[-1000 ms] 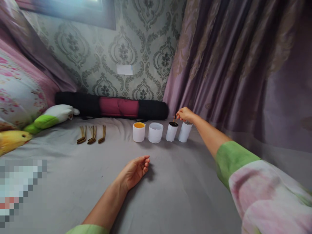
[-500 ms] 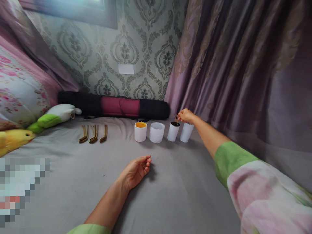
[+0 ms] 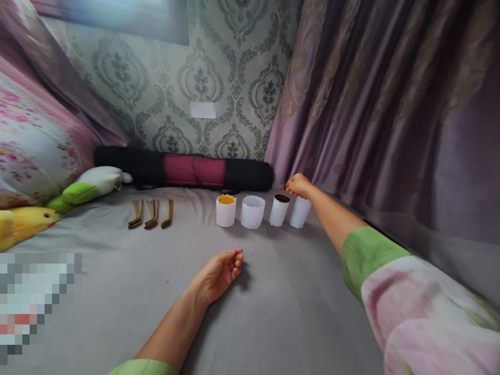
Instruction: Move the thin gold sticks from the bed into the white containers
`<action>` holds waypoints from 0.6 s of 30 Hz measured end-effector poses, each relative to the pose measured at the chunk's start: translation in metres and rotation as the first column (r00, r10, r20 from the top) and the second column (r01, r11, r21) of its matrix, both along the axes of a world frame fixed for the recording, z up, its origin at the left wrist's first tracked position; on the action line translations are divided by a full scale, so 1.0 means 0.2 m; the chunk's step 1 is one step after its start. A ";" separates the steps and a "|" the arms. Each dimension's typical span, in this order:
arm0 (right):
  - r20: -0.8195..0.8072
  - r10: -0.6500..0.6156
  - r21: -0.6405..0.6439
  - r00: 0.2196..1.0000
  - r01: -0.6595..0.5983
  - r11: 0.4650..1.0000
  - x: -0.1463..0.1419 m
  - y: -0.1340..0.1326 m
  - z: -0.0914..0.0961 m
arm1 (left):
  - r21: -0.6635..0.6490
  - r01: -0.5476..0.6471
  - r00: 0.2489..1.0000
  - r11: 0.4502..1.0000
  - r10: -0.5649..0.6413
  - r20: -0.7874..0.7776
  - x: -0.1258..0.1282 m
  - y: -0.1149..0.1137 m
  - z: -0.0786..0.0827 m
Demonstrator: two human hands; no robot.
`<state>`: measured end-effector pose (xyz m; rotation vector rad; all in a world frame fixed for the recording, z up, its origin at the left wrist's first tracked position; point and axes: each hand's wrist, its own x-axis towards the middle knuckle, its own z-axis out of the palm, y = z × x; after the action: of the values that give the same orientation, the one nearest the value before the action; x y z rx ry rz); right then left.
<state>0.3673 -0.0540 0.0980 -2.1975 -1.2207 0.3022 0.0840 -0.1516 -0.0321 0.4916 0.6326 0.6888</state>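
My right hand (image 3: 299, 184) is closed in a pinch on thin brown sticks (image 3: 283, 188), whose lower ends go down to the mouth of a narrow white container (image 3: 278, 214) with a dark inside. Beneath that hand, another white container (image 3: 300, 213) is partly covered by it. To the left stand a wide white container (image 3: 252, 214) and a white container with an orange-yellow inside (image 3: 225, 214). My left hand (image 3: 222, 273) rests on the grey sheet, palm turned up, its fingers loosely curled but open, holding nothing.
Three bunches of thin bent brown sticks (image 3: 152, 216) lie on the grey sheet (image 3: 273, 307) at the left. Behind, a black and maroon roll (image 3: 194, 171) lies along the wall. Plush toys (image 3: 91, 185) and a blurred-out object (image 3: 31, 297) are at far left; a curtain (image 3: 371, 114) hangs at right.
Little differs. My right hand stays over the dark-filled container with the sticks, which appear slightly lower at its mouth. The left hand has not moved.
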 end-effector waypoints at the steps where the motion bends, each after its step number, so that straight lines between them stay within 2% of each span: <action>1: 0.001 -0.002 0.001 1.000 0.002 1.000 0.00 0.00 0.00 | 0.000 0.000 1.000 1.000 0.000 0.001 0.00 0.00 0.00; 18: -0.016 0.047 0.015 0.999 -0.047 0.999 -0.02 0.05 -0.02 | -0.009 -0.016 1.000 1.000 0.016 -0.014 0.00 0.01 0.00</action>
<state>0.3639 -0.0433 0.0933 -2.1523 -1.2633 0.3295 0.0843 -0.1503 -0.0330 0.4834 0.6537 0.6979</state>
